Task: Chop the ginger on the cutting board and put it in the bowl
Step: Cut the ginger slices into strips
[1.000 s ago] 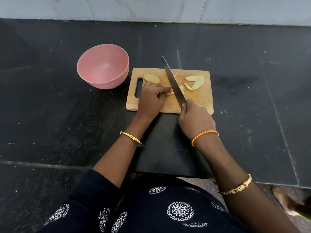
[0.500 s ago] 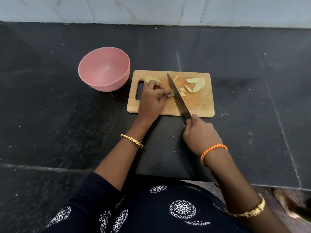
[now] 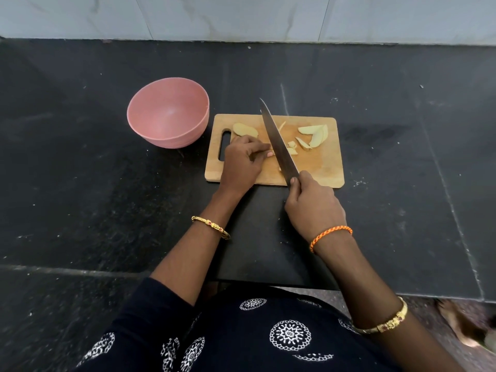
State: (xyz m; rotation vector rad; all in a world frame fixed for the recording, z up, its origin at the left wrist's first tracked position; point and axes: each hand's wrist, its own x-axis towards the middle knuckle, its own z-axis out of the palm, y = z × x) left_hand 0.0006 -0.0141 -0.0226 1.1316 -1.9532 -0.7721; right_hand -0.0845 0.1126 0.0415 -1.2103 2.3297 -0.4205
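Two hands on cutting board [image 3: 316, 170]. Right hand [image 3: 312, 205] grips knife [image 3: 277, 142] handle, blade angled across board. Left hand [image 3: 243, 163] fingers curled, pinning ginger [image 3: 312, 134] piece beside blade. Slices scattered on board. Pink bowl [image 3: 167, 112] just left, on dark surface [image 3: 80, 183].

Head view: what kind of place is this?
Most likely a home kitchen: a dark stone counter against a tiled wall, with a cutting board, knife and bowl.
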